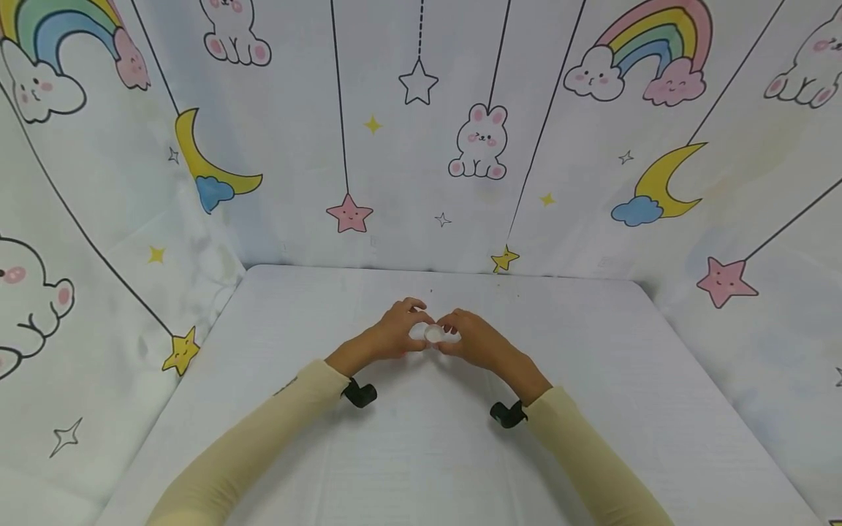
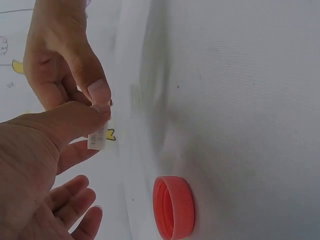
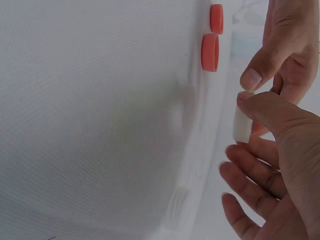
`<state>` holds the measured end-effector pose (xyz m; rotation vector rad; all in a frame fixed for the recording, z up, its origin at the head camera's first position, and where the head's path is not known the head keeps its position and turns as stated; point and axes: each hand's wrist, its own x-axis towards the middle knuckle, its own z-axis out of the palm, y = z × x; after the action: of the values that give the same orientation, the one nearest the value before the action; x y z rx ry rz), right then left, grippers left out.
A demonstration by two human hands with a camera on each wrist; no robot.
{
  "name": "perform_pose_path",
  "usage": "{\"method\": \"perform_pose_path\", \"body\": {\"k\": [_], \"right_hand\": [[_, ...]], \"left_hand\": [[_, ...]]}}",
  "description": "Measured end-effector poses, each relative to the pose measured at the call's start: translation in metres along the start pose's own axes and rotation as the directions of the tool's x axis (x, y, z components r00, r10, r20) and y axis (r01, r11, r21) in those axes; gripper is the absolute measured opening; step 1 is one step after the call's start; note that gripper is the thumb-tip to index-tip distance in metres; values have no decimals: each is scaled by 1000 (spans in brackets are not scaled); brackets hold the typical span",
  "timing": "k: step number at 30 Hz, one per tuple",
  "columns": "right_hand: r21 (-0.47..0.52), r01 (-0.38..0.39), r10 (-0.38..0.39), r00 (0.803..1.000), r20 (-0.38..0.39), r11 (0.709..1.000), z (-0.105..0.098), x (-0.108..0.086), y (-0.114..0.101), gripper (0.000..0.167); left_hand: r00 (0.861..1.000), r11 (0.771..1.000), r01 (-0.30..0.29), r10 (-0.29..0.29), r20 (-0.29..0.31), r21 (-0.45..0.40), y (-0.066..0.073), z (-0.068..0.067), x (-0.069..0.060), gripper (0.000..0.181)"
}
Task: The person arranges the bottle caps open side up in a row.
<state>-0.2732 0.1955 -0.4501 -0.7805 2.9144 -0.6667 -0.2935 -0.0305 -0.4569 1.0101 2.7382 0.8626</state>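
Observation:
Both hands meet over the table around a small white round cap, held up off the surface. My left hand pinches it from the left between thumb and fingers. From the right side, my right hand pinches it too, its other fingers loosely bent in the right wrist view. Small printed characters show on the white cap in the left wrist view; in the right wrist view the white cap is plain on the visible side. Fingers hide part of it.
A red ribbed bottle cap stands on the table near the left hand. The right wrist view shows a second, smaller-looking red cap beyond it. A translucent ribbed cap lies on the right-hand side. Printed cloth walls surround the white table.

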Motion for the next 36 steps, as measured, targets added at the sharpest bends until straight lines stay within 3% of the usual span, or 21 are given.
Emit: {"method": "perform_pose_path", "body": {"k": [8,17,36], "right_hand": [[-13,-32,33,997,75,999,2,0,-3,41],[-29,-12,15,996,82,999,11,0,-6,42],[-94,-48,57,993,99,994,25,6,-1,40]], "left_hand": [[1000,992,-22,22,-1,123,-1,11,0,35],[999,984,-21,15,33,177,-3,15,-4,35],[1000,975,-24,20,20,223,-7,22,-4,32]]}}
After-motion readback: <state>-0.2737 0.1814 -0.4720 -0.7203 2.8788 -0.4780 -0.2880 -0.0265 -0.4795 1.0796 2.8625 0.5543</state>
